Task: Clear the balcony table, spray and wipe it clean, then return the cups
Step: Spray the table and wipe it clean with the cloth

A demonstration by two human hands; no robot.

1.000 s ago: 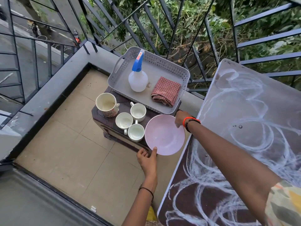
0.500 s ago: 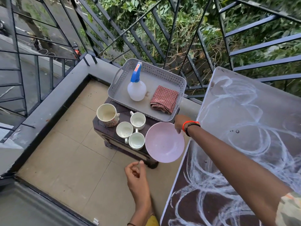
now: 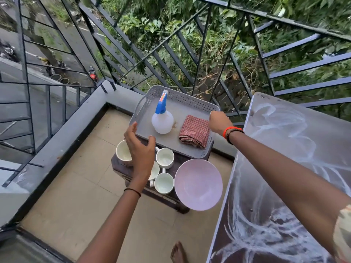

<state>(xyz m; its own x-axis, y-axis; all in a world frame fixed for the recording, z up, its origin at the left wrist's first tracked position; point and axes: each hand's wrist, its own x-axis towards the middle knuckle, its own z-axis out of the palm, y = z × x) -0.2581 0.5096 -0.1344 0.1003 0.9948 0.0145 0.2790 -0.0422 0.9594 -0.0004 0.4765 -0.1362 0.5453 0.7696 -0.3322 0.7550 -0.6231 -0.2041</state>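
**Both hands at the tray**

The left hand [image 3: 139, 149] is spread wide, holding nothing, above the tray's [image 3: 171, 147] 8 o'clock corner and the cups [image 3: 164, 158]. The right hand [image 3: 218, 121] is at the tray's 2 o'clock corner, its fingers hidden, so I cannot tell its grip. In the tray are a spray bottle [image 3: 162, 120] and, at its 3 o'clock, a folded cloth [image 3: 194, 133]. The cups and a pink bowl [image 3: 198, 184] sit on the stool [image 3: 121, 166] at the tray's 6 o'clock. The smeared table [image 3: 294, 149] lies at 3 o'clock.
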